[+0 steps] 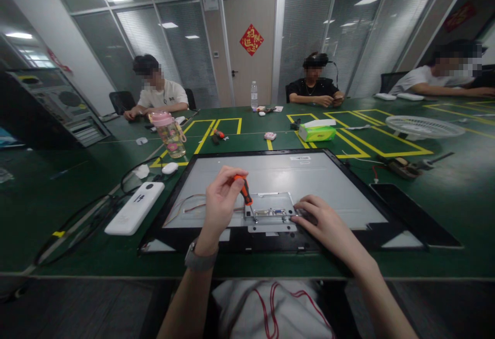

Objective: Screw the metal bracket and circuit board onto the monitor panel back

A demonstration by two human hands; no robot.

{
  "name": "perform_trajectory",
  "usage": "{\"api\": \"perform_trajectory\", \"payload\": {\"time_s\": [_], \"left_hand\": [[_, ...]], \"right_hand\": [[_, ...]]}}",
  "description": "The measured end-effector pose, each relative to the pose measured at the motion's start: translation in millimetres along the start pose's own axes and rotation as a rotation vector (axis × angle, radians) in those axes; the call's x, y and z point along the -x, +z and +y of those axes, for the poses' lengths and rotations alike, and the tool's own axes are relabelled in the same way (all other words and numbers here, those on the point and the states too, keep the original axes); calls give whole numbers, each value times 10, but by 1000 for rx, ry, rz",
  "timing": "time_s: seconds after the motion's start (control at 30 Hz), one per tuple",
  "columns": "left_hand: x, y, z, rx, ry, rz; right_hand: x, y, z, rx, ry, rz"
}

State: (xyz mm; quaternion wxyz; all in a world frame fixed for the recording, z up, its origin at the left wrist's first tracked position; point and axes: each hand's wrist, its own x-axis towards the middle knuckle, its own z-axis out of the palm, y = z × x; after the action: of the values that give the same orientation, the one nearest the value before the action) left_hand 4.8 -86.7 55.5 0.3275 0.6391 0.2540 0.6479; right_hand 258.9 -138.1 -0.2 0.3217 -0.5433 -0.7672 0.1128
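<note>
My left hand (224, 197) is closed on the orange and black handle of a screwdriver (245, 192). The tool slants down, its tip at a screw along the lower edge of a metal bracket with video ports (270, 213). This bracket sits on the silver back of a flat monitor panel (313, 176) with a black frame, lying face down on the table. At the bracket's right edge rests my right hand (319, 220), fingers stretched and apart, fingertips touching the metal. Thin wires (189, 207) run from the bracket's left side across the panel.
Left of the panel lie a white power bank (135, 208), black cables (83, 220) and a pink-lidded bottle (169, 135). A black phone-like slab (412, 212) and a soldering-gun-like tool (406, 167) lie right. Beyond are a green tissue pack (317, 131), a round white grille (424, 126) and several seated people.
</note>
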Motion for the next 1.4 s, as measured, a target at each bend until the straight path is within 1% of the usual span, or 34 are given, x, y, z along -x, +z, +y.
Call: {"api": "perform_trajectory", "payload": {"time_s": [0.07, 0.13, 0.23, 0.37, 0.5, 0.57, 0.67, 0.73, 0.8, 0.9, 0.93, 1.0, 1.1, 1.17, 1.23, 1.4], "left_hand": [[21, -11, 0, 46, -68, -22], [43, -14, -9, 122, -148, -71], [61, -1, -31, 171, -186, -108], [59, 45, -29, 136, -148, -51], [28, 93, 25, 34, -103, -8], [4, 101, 40, -28, -52, 21], [-22, 84, 28, -111, 58, 114], [-19, 60, 9, -147, 91, 154], [-1, 38, -7, -129, 51, 135], [29, 27, -21, -7, -89, 50], [32, 30, -23, 20, -115, 30], [24, 42, -21, 17, -89, 16], [-5, 58, -13, -40, 37, 85], [-13, 52, -15, -52, 64, 126], [-3, 32, -28, -22, 30, 123], [36, -5, -74, 88, -146, 44]], "right_hand": [[1, -2, 2, 2, 1, -5], [2, -3, 0, 2, -2, -5], [4, 1, -3, 0, -6, 2], [4, 3, -4, -2, 5, -8], [4, -1, -7, -1, 3, 1], [5, -1, -8, 1, 1, 8], [4, 4, -2, 3, -4, 8], [3, 8, 5, 4, -8, 7], [2, 8, 10, 4, -7, 3], [2, 3, 11, 2, 2, -6], [3, 1, 10, 1, 5, -11], [5, 0, 7, -2, 11, -16], [8, 1, 2, -5, 11, -14], [9, 0, -3, -4, 12, -14], [9, -2, -8, -3, 12, -14], [10, 3, 3, 1, 9, -11]]}}
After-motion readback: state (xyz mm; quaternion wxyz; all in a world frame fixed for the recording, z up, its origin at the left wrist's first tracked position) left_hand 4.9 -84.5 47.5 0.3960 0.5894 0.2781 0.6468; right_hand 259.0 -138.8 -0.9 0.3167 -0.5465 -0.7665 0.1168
